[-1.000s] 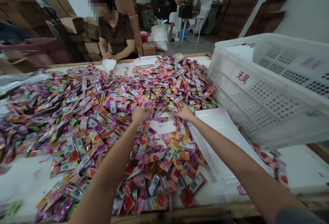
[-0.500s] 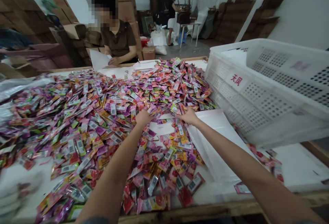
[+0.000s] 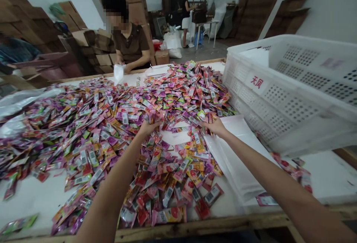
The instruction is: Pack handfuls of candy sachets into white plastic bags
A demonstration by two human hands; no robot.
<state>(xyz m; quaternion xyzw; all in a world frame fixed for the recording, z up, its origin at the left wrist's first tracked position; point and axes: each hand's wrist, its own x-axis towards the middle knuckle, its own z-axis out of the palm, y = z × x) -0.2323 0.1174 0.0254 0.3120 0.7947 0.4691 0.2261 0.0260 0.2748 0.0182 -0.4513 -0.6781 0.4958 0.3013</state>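
Hands, left (image 3: 150, 126) and right (image 3: 216, 126), curl partly closed around small candy packets (image 3: 167, 103) heaped across a white table (image 3: 329, 178), beside a perforated crate (image 3: 279, 98).

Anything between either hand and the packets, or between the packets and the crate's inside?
Nothing visible blocks the left hand or right hand; both touch packets. Between packets and crate inside stands the white crate's side wall.
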